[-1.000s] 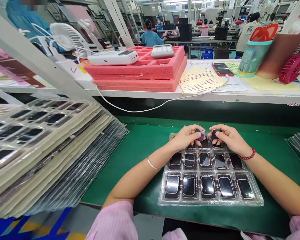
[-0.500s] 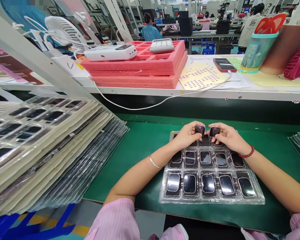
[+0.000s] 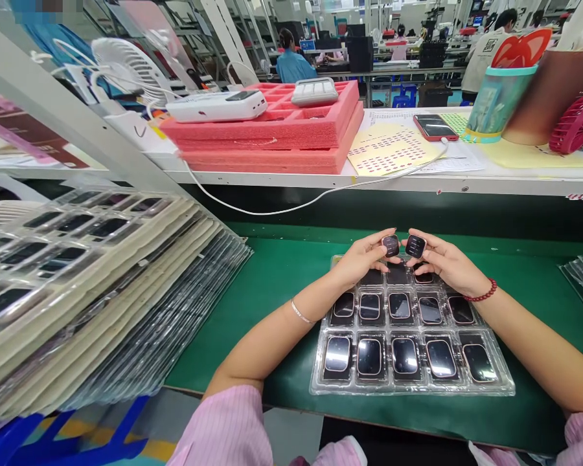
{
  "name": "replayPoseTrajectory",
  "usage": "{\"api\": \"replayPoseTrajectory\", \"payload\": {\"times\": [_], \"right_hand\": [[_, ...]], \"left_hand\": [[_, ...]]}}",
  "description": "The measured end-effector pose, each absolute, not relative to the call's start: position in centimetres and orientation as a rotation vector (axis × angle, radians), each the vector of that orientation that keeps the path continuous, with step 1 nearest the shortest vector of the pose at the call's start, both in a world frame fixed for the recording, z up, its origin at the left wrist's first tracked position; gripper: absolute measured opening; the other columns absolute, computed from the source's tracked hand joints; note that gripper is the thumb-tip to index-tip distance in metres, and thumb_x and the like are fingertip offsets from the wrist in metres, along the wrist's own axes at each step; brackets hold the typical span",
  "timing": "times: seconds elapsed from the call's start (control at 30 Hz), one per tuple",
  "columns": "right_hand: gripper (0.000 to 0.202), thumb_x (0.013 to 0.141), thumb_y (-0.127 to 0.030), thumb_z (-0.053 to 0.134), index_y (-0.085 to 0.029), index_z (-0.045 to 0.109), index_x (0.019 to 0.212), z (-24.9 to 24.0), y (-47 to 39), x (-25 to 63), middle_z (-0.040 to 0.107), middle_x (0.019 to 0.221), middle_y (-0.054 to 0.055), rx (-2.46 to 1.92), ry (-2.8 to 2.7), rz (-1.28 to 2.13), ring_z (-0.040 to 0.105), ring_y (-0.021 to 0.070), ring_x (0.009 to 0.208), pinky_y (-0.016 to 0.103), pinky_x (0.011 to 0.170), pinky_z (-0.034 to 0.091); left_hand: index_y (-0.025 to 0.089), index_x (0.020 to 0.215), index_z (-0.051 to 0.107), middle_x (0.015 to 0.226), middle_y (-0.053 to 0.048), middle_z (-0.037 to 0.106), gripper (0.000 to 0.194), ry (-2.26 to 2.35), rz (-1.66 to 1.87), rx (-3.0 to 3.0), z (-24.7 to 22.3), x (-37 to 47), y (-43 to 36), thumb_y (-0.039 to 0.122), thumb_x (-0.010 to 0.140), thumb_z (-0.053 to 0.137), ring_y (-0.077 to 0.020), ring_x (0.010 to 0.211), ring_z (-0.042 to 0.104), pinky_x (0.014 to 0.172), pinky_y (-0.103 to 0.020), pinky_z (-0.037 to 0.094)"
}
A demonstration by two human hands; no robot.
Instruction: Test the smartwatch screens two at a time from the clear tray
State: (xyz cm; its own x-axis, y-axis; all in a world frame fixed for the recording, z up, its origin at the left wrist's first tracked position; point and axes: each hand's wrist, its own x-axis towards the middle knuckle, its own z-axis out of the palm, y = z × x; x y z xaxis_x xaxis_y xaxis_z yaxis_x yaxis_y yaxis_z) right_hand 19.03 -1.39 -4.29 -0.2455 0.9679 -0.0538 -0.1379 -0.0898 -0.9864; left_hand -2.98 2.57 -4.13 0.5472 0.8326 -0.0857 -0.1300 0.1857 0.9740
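- Green bench (image 3: 267,259); clear tray (image 3: 412,390) near its front edge.
- Left hand (image 3: 364,257) pinches a small dark-faced device (image 3: 390,245), right hand (image 3: 451,262) a second device (image 3: 415,246), both above the tray's far edge.
- Devices nearly touch: one twitch could scrape them.
- Narrow thumb-and-finger hold; a slip might drop one onto the seated devices (image 3: 369,357).

Lighting bright, apparently from overhead. White glare noted on front-row screens (image 3: 338,353); glints along tray (image 3: 412,391) rim. Dark shadow beneath shelf (image 3: 515,184). Wide-angle stretching at side edges; stack (image 3: 92,304) at left soft. Background lacks fine detail. Upper left corner partly pixelated.
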Motion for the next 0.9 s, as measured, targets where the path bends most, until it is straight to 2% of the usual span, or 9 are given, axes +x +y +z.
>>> {"api": "replayPoseTrajectory", "payload": {"times": [0.07,0.17,0.33,0.6,0.9], "right_hand": [[0.052,0.083,-0.031,0.073,-0.029,0.06,0.133,-4.24,-1.27,19.25,0.067,0.124,0.006,-0.997,-1.173,1.573,0.069,0.0139,0.081,0.027,0.068,0.062],[0.046,0.077,-0.029,0.079,-0.027,0.068,0.122,-4.21,-1.16,19.49,0.071,0.108,0.004,-0.971,-1.133,1.615,0.064,0.0109,0.068,0.024,0.058,0.059],[0.04,0.072,-0.027,0.082,-0.024,0.073,0.111,-4.15,-1.12,19.52,0.071,0.098,0.003,-0.979,-1.14,1.652,0.054,0.0064,0.054,0.021,0.05,0.053],[0.04,0.07,-0.028,0.083,-0.023,0.073,0.108,-4.01,-1.08,19.35,0.07,0.096,0.001,-0.99,-1.201,1.632,0.053,0.0058,0.052,0.021,0.048,0.049],[0.042,0.074,-0.03,0.08,-0.023,0.07,0.114,-4.48,-1.11,19.51,0.069,0.101,0.003,-1.014,-1.303,1.571,0.052,0.0066,0.053,0.023,0.049,0.048]], "left_hand": [[0.021,0.142,0.05,0.126,-0.014,0.063,0.064,0.705,0.761,1.192,-4.17,-3.08,2.67,0.034,0.082,0.069,-0.0183,0.086,0.072,0.062,-0.023,0.052],[0.021,0.141,0.05,0.109,-0.01,0.067,0.072,0.688,0.758,1.235,-4.23,-3.16,2.74,0.038,0.076,0.076,-0.0151,0.075,0.069,0.055,-0.021,0.045],[0.019,0.136,0.052,0.087,-0.002,0.065,0.074,0.673,0.702,1.334,-4.53,-3.24,2.76,0.038,0.071,0.08,-0.0113,0.065,0.064,0.052,-0.02,0.038],[0.019,0.131,0.053,0.086,0.001,0.06,0.068,0.68,0.675,1.363,-4.56,-3.26,2.72,0.037,0.07,0.079,-0.0106,0.066,0.063,0.052,-0.021,0.037],[0.019,0.131,0.053,0.087,-0.001,0.062,0.069,0.678,0.659,1.364,-4.45,-3.28,2.73,0.039,0.07,0.079,-0.011,0.068,0.062,0.054,-0.022,0.037]]}}
